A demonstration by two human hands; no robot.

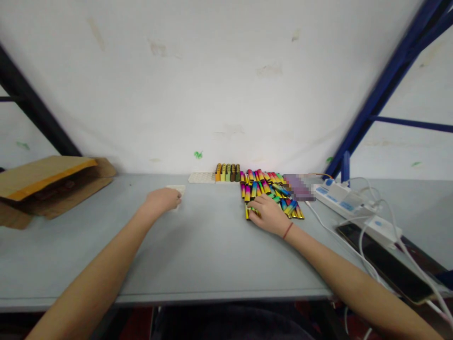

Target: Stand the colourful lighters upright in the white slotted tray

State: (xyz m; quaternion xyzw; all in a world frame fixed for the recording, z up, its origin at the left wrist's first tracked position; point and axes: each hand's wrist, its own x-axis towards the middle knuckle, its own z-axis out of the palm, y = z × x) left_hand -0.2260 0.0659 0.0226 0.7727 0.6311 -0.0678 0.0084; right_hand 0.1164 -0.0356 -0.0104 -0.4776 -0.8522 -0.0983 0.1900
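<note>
A pile of several shiny rainbow-coloured lighters point(271, 189) lies on the grey table point(198, 255) at the middle right. My right hand point(267, 213) rests on the pile's near left edge, fingers curled over one or two lighters. My left hand point(163, 199) reaches forward at the middle left and holds the near end of a small white tray point(178, 190). A longer white tray point(201, 177) lies against the wall, with several orange, green and brown lighters point(228, 172) standing upright in its right end.
An open cardboard box point(53, 186) sits at the far left. At the right lie a white power strip point(338, 194), tangled white cables point(368, 222) and a dark phone point(385, 264). A blue shelf frame point(371, 108) rises at the right, a white wall behind.
</note>
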